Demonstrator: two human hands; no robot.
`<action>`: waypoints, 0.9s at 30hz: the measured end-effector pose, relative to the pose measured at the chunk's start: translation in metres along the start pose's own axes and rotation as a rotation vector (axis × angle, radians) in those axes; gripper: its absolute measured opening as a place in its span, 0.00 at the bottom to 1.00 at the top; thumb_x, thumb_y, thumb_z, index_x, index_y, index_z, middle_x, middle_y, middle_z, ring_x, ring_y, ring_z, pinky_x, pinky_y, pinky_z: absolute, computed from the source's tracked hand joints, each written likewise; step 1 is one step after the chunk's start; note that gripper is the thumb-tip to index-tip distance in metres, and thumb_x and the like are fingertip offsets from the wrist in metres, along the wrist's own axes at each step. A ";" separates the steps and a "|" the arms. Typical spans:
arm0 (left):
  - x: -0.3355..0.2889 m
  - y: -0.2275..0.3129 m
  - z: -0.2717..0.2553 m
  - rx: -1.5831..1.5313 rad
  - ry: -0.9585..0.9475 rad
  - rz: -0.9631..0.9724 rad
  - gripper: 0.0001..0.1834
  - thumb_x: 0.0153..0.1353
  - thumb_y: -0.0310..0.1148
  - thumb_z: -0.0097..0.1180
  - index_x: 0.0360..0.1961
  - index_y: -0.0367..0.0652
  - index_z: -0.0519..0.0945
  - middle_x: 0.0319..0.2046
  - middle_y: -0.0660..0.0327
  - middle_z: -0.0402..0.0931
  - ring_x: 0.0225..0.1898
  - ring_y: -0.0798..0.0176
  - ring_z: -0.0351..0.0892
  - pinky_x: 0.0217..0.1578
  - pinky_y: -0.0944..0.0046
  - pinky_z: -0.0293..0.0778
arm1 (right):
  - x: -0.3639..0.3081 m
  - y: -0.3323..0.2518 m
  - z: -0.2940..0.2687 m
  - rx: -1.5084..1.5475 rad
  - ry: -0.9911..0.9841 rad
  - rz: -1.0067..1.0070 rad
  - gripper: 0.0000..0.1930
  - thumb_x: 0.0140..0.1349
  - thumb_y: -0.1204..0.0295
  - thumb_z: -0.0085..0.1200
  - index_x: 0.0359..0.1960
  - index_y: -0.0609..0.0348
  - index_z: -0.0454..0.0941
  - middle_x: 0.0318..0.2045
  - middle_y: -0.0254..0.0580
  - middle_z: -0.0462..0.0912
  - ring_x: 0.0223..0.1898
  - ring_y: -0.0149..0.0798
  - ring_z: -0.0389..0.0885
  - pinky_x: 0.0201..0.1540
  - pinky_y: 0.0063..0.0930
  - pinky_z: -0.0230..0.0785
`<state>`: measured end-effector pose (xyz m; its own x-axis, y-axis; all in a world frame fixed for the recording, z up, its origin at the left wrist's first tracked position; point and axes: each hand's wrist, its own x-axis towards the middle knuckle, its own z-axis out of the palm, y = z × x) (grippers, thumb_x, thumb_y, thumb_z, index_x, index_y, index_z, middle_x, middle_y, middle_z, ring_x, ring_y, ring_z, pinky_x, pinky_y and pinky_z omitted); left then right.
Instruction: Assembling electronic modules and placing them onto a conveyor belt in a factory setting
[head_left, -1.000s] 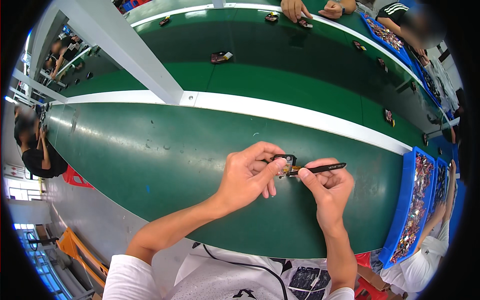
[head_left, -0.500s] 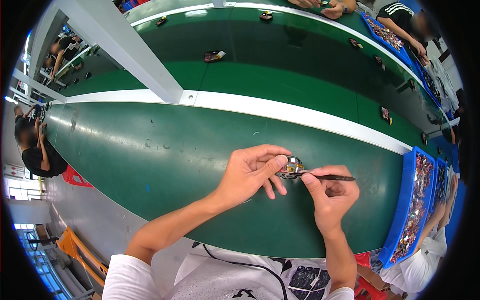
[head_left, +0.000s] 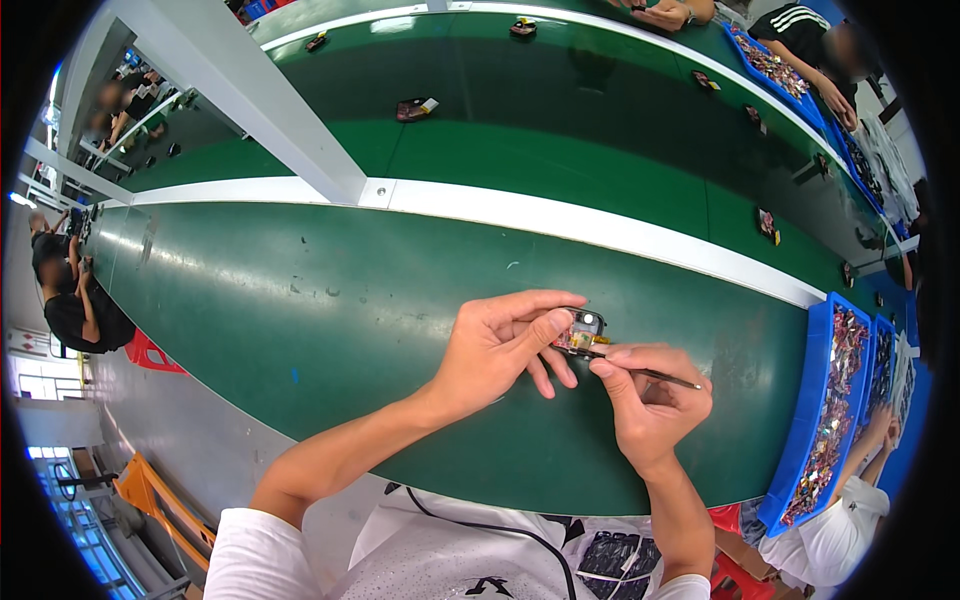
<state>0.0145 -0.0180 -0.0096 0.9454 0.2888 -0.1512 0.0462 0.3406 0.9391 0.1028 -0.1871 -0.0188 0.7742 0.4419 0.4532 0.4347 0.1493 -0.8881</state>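
My left hand [head_left: 500, 345] is closed on a small electronic device [head_left: 582, 332], a dark rounded casing with its inner parts exposed, gripping it between thumb and fingers above the green table. From the right, my right hand [head_left: 655, 400] pinches what looks like slim black tweezers [head_left: 662, 378]. Their tip reaches the device's lower right edge, close to a small yellow part. My right fingertips hide exactly what the tip touches.
Beyond a white rail [head_left: 560, 238] runs a green conveyor [head_left: 480, 160] carrying spaced-out devices, one a dark unit [head_left: 416, 109]. A white post [head_left: 250, 100] rises at left. A blue tray [head_left: 800, 440] of small parts stands at right, with a co-worker's hand [head_left: 882, 425] beside it.
My right hand has shifted slightly left and turned the tweezers, so their rear end points lower. The device has tilted a little in my left hand. Units on the conveyor have moved left.
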 end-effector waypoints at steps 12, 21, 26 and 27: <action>-0.001 -0.002 0.001 -0.007 0.017 0.029 0.17 0.75 0.31 0.53 0.57 0.28 0.79 0.36 0.48 0.84 0.28 0.56 0.88 0.22 0.65 0.85 | 0.001 -0.005 -0.001 -0.059 0.000 0.026 0.06 0.54 0.82 0.71 0.31 0.63 0.85 0.31 0.45 0.90 0.14 0.16 0.65 0.17 0.13 0.53; -0.002 0.000 0.000 -0.036 0.024 0.006 0.17 0.74 0.30 0.55 0.57 0.29 0.79 0.38 0.52 0.82 0.28 0.59 0.87 0.23 0.67 0.83 | 0.002 -0.005 -0.001 -0.068 -0.006 0.019 0.06 0.54 0.83 0.71 0.31 0.63 0.85 0.31 0.45 0.90 0.14 0.16 0.65 0.17 0.13 0.53; -0.002 -0.001 0.001 -0.027 0.034 0.006 0.17 0.73 0.31 0.56 0.57 0.29 0.79 0.38 0.52 0.82 0.28 0.60 0.87 0.23 0.67 0.83 | 0.002 -0.005 -0.001 -0.082 -0.008 0.027 0.06 0.54 0.83 0.72 0.31 0.63 0.85 0.30 0.44 0.90 0.13 0.16 0.65 0.17 0.14 0.53; -0.002 0.000 0.001 -0.025 0.035 0.002 0.17 0.73 0.31 0.56 0.57 0.29 0.79 0.37 0.52 0.82 0.28 0.60 0.87 0.23 0.68 0.83 | 0.002 -0.005 -0.001 -0.085 -0.006 0.029 0.06 0.54 0.83 0.72 0.31 0.63 0.85 0.29 0.43 0.90 0.13 0.16 0.64 0.17 0.14 0.53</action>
<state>0.0130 -0.0191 -0.0090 0.9335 0.3206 -0.1604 0.0356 0.3624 0.9314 0.1026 -0.1882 -0.0135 0.7844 0.4504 0.4265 0.4499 0.0603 -0.8910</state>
